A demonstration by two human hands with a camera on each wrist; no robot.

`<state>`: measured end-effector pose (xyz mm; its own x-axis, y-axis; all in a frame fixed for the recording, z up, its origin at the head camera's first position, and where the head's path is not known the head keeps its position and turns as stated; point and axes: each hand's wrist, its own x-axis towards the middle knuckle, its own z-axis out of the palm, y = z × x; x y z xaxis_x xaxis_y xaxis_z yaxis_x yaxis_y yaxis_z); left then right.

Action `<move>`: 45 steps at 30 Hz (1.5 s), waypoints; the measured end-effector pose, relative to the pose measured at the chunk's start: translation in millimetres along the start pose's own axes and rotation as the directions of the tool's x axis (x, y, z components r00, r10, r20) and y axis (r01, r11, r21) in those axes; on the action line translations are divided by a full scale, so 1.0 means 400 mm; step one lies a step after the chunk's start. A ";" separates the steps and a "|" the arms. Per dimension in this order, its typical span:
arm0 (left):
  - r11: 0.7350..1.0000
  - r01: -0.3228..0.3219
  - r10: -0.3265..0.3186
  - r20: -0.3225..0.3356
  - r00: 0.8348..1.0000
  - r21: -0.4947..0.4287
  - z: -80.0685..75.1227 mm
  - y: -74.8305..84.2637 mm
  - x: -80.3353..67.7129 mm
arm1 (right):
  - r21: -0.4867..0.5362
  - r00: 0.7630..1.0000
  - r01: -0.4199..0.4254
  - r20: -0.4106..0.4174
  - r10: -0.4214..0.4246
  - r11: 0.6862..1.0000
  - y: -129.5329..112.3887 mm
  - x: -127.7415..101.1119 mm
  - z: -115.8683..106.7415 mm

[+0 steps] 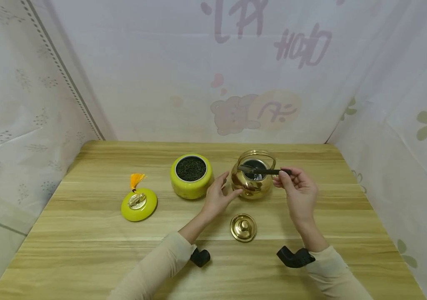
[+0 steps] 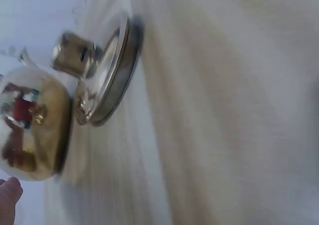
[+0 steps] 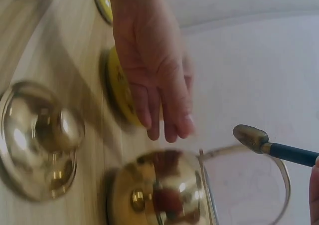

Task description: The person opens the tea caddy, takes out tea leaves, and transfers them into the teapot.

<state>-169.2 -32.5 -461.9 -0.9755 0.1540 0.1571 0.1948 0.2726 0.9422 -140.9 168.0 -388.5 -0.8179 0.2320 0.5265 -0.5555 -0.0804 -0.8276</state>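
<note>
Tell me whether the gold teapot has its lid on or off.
Off. The gold teapot stands with its mouth uncovered, and its lid lies on the table in front of it, knob up.

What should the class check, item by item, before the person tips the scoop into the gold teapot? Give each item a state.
1. Teapot lid off: ok, the gold lid lies on the table.
2. Scoop over the teapot's mouth: ok.
3. Right hand grips the scoop's dark handle: ok.
4. Left hand steadies the teapot: ok, straight fingers at its side.
5. Tea leaves in the scoop: cannot tell.
6. Yellow jar open with leaves: ok, its yellow lid set aside.
</note>
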 end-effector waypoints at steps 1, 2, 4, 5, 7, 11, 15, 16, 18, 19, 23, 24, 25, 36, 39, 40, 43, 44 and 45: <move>1.000 -0.010 0.010 0.004 1.000 -0.023 -0.010 0.003 -0.013 | 0.008 1.000 -0.002 0.010 0.002 1.000 0.002 -0.001 0.011; 0.999 -0.019 0.019 0.004 1.000 -0.043 -0.022 0.007 -0.027 | 0.021 1.000 -0.004 0.021 0.003 1.000 0.004 -0.002 0.022; 0.995 -0.037 0.036 -0.014 0.999 -0.091 -0.050 0.014 -0.054 | 0.015 0.999 -0.008 0.042 0.007 1.000 0.011 -0.003 0.046; 0.991 -0.046 0.042 -0.036 0.998 -0.123 -0.066 0.019 -0.066 | 0.017 0.998 -0.013 0.054 0.012 1.000 0.014 -0.003 0.058; 0.981 -0.060 0.041 -0.100 0.994 -0.186 -0.103 0.031 -0.085 | 0.007 0.997 -0.030 0.077 0.029 1.000 0.022 -0.004 0.082; 0.961 -0.107 0.032 -0.282 0.959 -0.254 -0.184 0.052 -0.100 | -0.018 0.991 -0.060 0.115 0.062 0.998 0.038 -0.006 0.130; 0.972 -0.123 0.028 -0.420 0.907 -0.199 -0.258 0.039 -0.092 | -0.050 0.985 -0.065 0.156 0.072 0.997 0.056 -0.010 0.178; 0.978 -0.110 0.022 -0.434 0.901 -0.178 -0.273 0.035 -0.090 | -0.054 0.984 -0.068 0.163 0.076 0.996 0.060 -0.011 0.191; 0.987 -0.059 -0.010 -0.430 0.903 -0.147 -0.298 0.035 -0.085 | -0.065 0.980 -0.071 0.179 0.082 0.995 0.069 -0.012 0.214; 0.990 -0.023 -0.035 -0.413 0.910 -0.136 -0.310 0.034 -0.082 | -0.072 0.979 -0.079 0.183 0.091 0.994 0.071 -0.012 0.225; 0.992 0.093 -0.115 -0.304 0.946 -0.088 -0.338 -0.016 -0.060 | -0.102 0.973 -0.120 0.188 0.137 0.988 0.064 -0.011 0.263; 0.990 0.115 -0.134 -0.272 0.953 -0.084 -0.342 -0.031 -0.053 | -0.113 0.970 -0.131 0.190 0.151 0.985 0.059 -0.011 0.270; 0.988 0.134 -0.149 -0.243 0.959 -0.080 -0.346 -0.047 -0.048 | -0.123 0.968 -0.140 0.191 0.162 0.982 0.052 -0.011 0.277; 0.977 0.200 -0.207 -0.124 0.970 -0.070 -0.353 -0.074 -0.029 | -0.239 0.963 -0.130 0.203 0.180 0.962 0.034 -0.024 0.322; 0.977 0.203 -0.210 -0.107 0.972 -0.071 -0.353 -0.075 -0.030 | -0.267 0.966 -0.106 0.200 0.163 0.958 0.042 -0.030 0.331; 0.976 0.204 -0.210 -0.103 0.972 -0.072 -0.353 -0.076 -0.031 | -0.278 0.968 -0.096 0.199 0.155 0.956 0.045 -0.033 0.334; 0.976 0.202 -0.209 -0.097 0.973 -0.082 -0.352 -0.077 -0.031 | -0.310 0.972 -0.061 0.197 0.127 0.949 0.056 -0.040 0.341; 0.976 0.201 -0.209 -0.096 0.973 -0.085 -0.352 -0.078 -0.031 | -0.321 0.973 -0.049 0.197 0.117 0.946 0.060 -0.043 0.343; 0.976 0.199 -0.207 -0.094 0.974 -0.091 -0.352 -0.078 -0.031 | -0.328 0.974 -0.043 0.195 0.112 0.944 0.064 -0.045 0.344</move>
<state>-177.6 -176.7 -451.4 -0.9999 0.0039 -0.0146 -0.0134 0.2100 0.9776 -160.9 28.2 -392.5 -0.8883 0.0280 0.4583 -0.4402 0.2318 -0.8674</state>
